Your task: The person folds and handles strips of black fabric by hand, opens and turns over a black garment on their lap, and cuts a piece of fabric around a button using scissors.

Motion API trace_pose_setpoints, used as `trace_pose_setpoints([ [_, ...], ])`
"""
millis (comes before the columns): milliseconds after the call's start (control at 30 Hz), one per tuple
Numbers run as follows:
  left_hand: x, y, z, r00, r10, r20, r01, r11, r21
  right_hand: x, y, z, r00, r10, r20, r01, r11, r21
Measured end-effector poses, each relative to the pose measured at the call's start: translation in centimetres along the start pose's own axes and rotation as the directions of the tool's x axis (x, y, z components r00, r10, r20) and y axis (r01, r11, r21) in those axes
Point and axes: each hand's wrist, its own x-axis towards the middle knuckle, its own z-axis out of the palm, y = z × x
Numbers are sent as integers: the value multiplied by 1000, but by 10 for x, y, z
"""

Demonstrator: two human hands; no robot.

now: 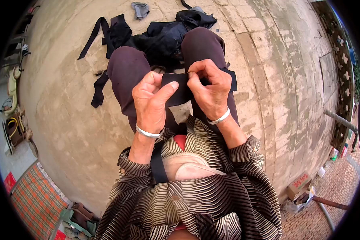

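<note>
A strip of black cloth (177, 89) is stretched between my two hands, above my knees. My left hand (151, 98) pinches its left part, with the thumb lying on top. Bent fingers and thumb of my right hand (210, 86) press together on the strip farther right, and its end sticks out beyond that hand. What lies under the right fingertips is hidden. On my lap rests a pale pink pad (190, 166) with a dark band at its left side.
Black cloth pieces (160, 40) and a grey cloth (140, 10) lie on the concrete ground beyond my knees. A plaid cloth (38, 200) is at the lower left. At the lower right are a cardboard box (299, 185) and a metal pipe (330, 203).
</note>
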Motion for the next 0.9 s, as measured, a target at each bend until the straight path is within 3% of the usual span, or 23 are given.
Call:
trace_pose_setpoints([
  [100, 0, 1, 2, 1000, -10, -9, 10, 1000, -24, 0, 2, 0, 993, 119, 1, -119, 989, 83],
  [333, 3, -6, -5, 1000, -8, 1, 8, 1000, -30, 2, 6, -5, 986, 169, 16, -169, 983, 73],
  [567, 3, -8, -6, 1000, -19, -7, 18, 998, -59, 6, 8, -14, 916, 400, 31, -382, 847, 371],
  [700, 3, -5, -8, 1000, -18, -10, 18, 998, -63, 17, 8, -29, 894, 446, -35, -370, 780, 504],
  [767, 2, -3, -7, 999, -33, -19, 32, 997, -67, 29, 16, -50, 890, 440, -120, -359, 838, 410],
  [833, 2, -2, -8, 999, -31, -9, 30, 996, -78, 36, 37, -87, 868, 472, -153, -478, 878, -4],
  [867, 2, -2, -9, 999, -30, -11, 29, 996, -79, 36, 50, -100, 869, 471, -151, -477, 879, -5],
  [900, 2, -2, -9, 1000, -28, -13, 26, 996, -89, 36, 61, -110, 928, 261, -264, -349, 858, -377],
])
